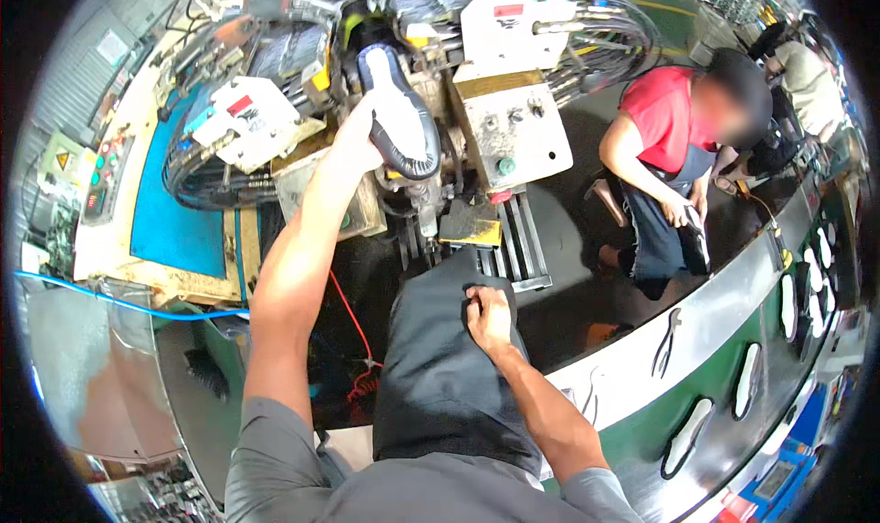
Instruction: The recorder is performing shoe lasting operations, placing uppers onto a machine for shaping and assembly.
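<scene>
Left arm up and extended, right arm bent low.
Left hand [356,136] closed in a grip at full reach; right hand [488,318] fisted, knuckles down, near the lap.

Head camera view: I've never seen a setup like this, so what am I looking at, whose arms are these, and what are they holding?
This is one fisheye picture from a camera worn on a person's head, looking down, so straight edges bend. The two forearms rising from the bottom are that person's own. The left hand grips a shoe, sole up, set in a machine with hoses and metal blocks. The right hand pinches a dark apron on the person's lap. To the right, a seated co-worker in a red shirt handles another dark shoe. A curved conveyor carries white insoles; pliers lie on its rim.
</scene>
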